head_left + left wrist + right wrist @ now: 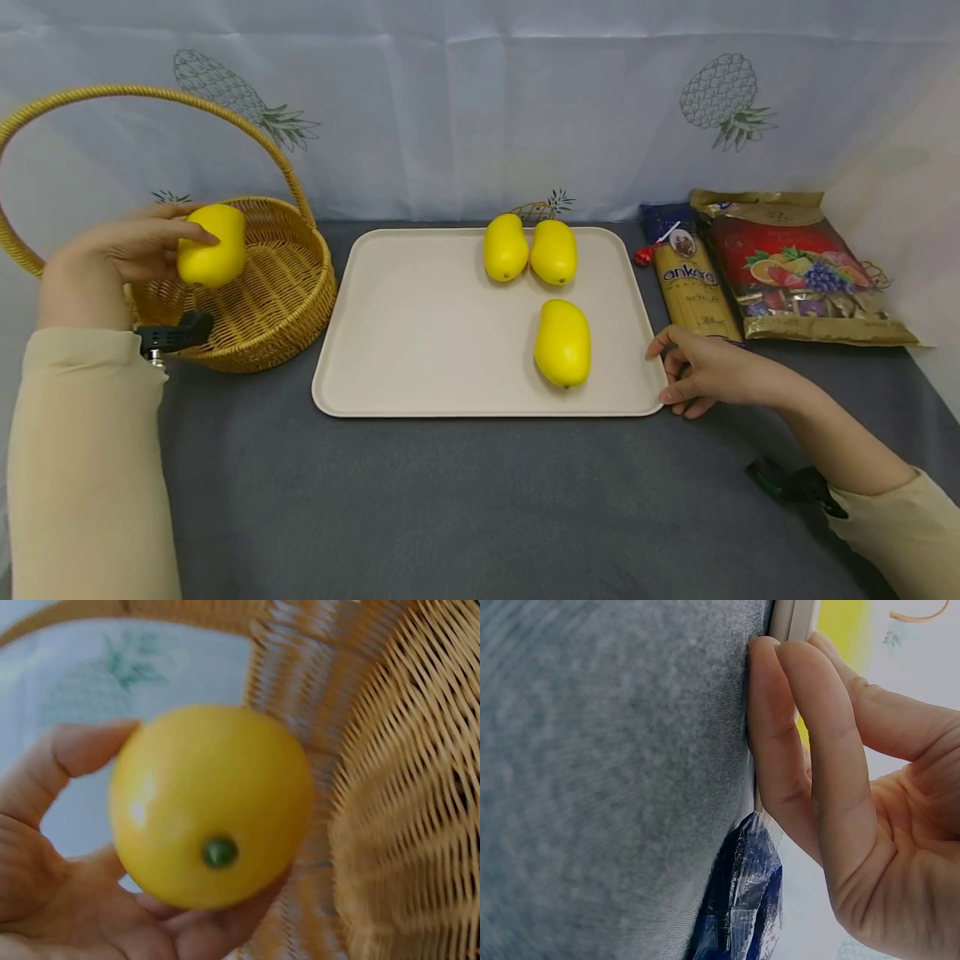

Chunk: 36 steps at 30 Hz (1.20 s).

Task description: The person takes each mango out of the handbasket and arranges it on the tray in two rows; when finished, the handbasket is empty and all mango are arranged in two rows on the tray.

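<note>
In the head view, my left hand (131, 246) grips a yellow mango (215, 246) over the left side of a wicker basket (296, 329). The left wrist view shows the same mango (214, 802) end on, a green stem nub facing the camera, with thumb and fingers around it. At the near right corner of a cream tray (420, 333), my right hand (708, 371) holds the rim. Its curled fingers (829, 712) meet that rim in the right wrist view. Three mangoes lie on the tray: two side by side at the back (506, 248), one nearer the front (562, 343).
Right of the tray lie a pasta pack (693, 283), a red lollipop (643, 256) and a large red and gold candy bag (802, 267). The basket's tall handle (150, 92) arches up at the left. Behind hangs a pineapple-print curtain (465, 108); a grey cloth (450, 500) covers the table.
</note>
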Each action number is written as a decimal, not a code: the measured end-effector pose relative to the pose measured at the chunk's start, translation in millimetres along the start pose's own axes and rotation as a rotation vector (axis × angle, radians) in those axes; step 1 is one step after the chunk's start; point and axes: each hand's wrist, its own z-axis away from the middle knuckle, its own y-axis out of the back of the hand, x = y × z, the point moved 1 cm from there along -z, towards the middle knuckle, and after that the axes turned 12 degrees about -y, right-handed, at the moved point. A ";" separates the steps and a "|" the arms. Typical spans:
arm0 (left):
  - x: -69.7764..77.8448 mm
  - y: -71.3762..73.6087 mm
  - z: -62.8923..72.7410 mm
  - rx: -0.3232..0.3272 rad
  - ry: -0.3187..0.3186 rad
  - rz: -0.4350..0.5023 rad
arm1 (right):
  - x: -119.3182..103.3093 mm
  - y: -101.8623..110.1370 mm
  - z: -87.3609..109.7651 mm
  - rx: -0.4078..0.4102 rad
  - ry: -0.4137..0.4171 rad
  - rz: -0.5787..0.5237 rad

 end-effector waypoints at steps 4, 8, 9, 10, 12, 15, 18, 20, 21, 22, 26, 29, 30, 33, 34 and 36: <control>17.3 -4.5 6.2 -0.009 -0.074 0.073 | 0.0 -0.1 -1.2 -0.005 0.000 0.002; 33.1 -17.2 11.9 -0.032 -0.174 0.172 | -0.6 -0.1 -1.5 0.000 -0.005 0.004; 37.3 -21.8 12.3 -0.041 -0.198 0.208 | -0.7 0.1 -1.2 0.002 -0.004 0.004; 41.2 -26.9 12.4 -0.052 -0.226 0.255 | -0.8 0.2 -0.9 0.003 -0.004 0.005; 48.7 -38.5 11.7 -0.079 -0.279 0.345 | -0.9 0.3 -0.4 0.000 -0.004 0.005; 61.4 -61.3 8.0 -0.103 -0.340 0.418 | -0.8 0.1 0.0 -0.004 -0.004 0.004; 75.7 -87.7 4.2 -0.109 -0.368 0.438 | -0.8 -0.1 0.2 -0.003 -0.001 0.004; 86.1 -107.1 2.2 -0.107 -0.378 0.433 | -0.8 -0.1 0.4 -0.002 0.002 0.003; 91.3 -116.8 1.8 -0.107 -0.384 0.425 | -0.8 -0.1 0.5 -0.002 0.003 0.003; 96.8 -127.1 1.2 -0.101 -0.389 0.422 | -0.8 0.0 0.5 -0.002 0.004 0.002; 113.3 -165.4 -2.3 -0.086 -0.428 0.434 | -1.0 0.2 0.5 -0.001 0.003 -0.001; 118.6 -189.6 -7.6 -0.072 -0.444 0.469 | -1.4 0.2 0.4 -0.001 0.001 -0.002; 119.5 -197.0 -10.0 -0.069 -0.447 0.481 | -1.4 0.1 0.3 0.000 0.000 -0.001; 119.8 -217.9 -17.6 -0.056 -0.439 0.489 | -1.6 -0.1 0.0 0.003 -0.001 -0.001; 119.4 -224.7 -20.2 -0.056 -0.434 0.488 | -1.7 -0.1 -0.1 0.003 -0.002 -0.001; 118.4 -237.7 -25.0 -0.060 -0.411 0.480 | -1.6 -0.1 0.0 0.004 -0.002 -0.002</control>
